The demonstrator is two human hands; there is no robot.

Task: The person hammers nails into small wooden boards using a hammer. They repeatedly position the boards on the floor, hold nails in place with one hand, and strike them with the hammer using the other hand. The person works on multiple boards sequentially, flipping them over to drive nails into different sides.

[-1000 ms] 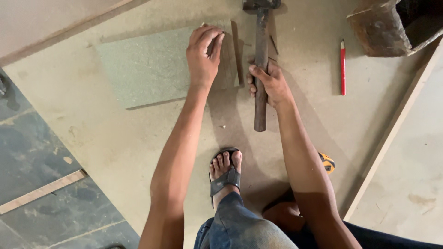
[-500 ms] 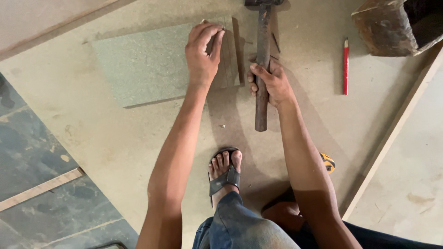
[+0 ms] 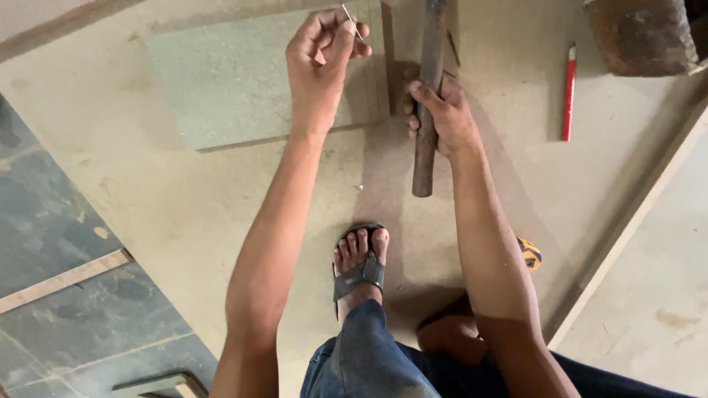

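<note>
While the sandalled foot (image 3: 359,262) rests on the big brown board (image 3: 184,214) closest to the person, the 2 arms reach forward over it. Beyond the foot, the right hand (image 3: 436,112) is wrapped tight around the wooden hammer handle (image 3: 426,103), which points away; its head is out of view. Left of those fingers, the left hand (image 3: 321,63) pinches a thin nail (image 3: 351,21) between thumb and forefinger, above the far right corner of the small greenish panel (image 3: 251,74). Compared with 1 second ago, this hand is now lifted and the nail shows free at the fingertips, so I judge it is not yet planted. Right of the hammer fingers lies a red pencil (image 3: 568,92).
</note>
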